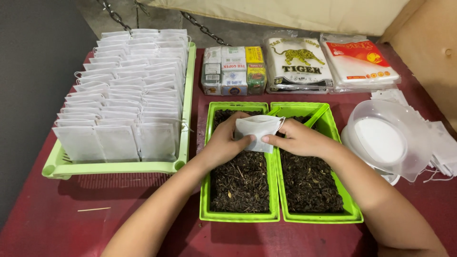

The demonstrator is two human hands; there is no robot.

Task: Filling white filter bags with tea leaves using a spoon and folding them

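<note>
Nearest the camera, two bare forearms reach in from six o'clock over a dark red table (52, 223). A thin pale stick (94, 209) lies on it at about eight o'clock. Just beyond, two bright green trays sit side by side, touching: the left tray (205, 190) and the right tray (350, 202), both filled with dark loose dried leaves.

Above the far half of those trays, both hands meet on a small white filter bag (257, 131). The left hand (223, 143) has its fingers curled around the bag's left edge; the right hand (297, 139) pinches the bag's lower right side between thumb and fingers. The bag hangs over the seam between the two trays.

At three o'clock sits a clear plastic container (381, 140) with loose white bags (445, 145) beside it. At ten o'clock a pale green basket (109, 167) holds upright rows of filled white bags. Farthest off, at twelve to one o'clock, stand small boxed packs (233, 70) and two flat plastic-wrapped packets (328, 62).
</note>
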